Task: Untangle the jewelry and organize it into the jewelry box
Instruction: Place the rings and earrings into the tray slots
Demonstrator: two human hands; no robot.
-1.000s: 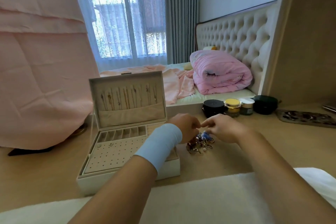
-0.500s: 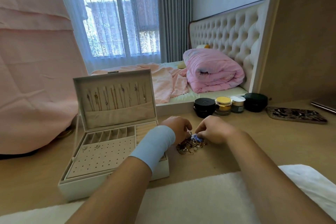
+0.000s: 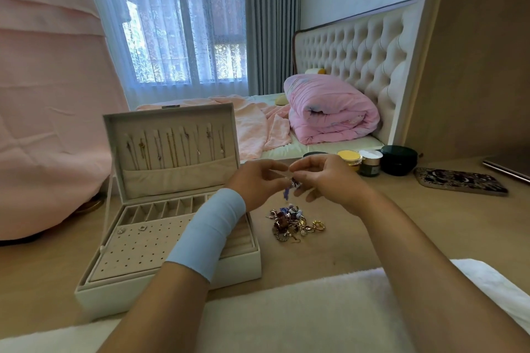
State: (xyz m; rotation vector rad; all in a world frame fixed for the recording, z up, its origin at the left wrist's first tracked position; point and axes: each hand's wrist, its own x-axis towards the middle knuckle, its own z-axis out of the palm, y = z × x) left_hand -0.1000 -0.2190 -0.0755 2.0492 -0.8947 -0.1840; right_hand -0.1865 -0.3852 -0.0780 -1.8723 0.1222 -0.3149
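1. Bedroom daylight falls through a curtained window onto a pale wooden desktop (image 3: 387, 238), with an unmade bed behind it.
2. At centre, the left hand (image 3: 258, 180) and right hand (image 3: 324, 178) meet above the desk. Fingertips of both pinch a small dangling piece (image 3: 293, 183), whose blue charm hangs free beneath. The right hand's other fingers are loosely spread.
3. The piece looks feather-light, with a thin and probably easily bent wire. It is likely best held by its hook or ring, not by the charm, and drawn apart gently.
4. Directly below lies the jewelry pile (image 3: 295, 222), a knot of gilt hoops, hooks and dark beads. It sits on the desktop just beside the jewelry box (image 3: 172, 289).
5. The box stands open with its lid (image 3: 172, 175) upright and hung with a row of necklaces. Two studs sit at the far left of the perforated earring panel (image 3: 137, 249), and most of its holes are unfilled.
6. A blue wristband (image 3: 209, 235) on the left forearm hides part of the box's right-hand compartments.
7. Cosmetic jars (image 3: 370, 159) line the desk's far edge, and a white towel (image 3: 286, 309) covers the near edge.
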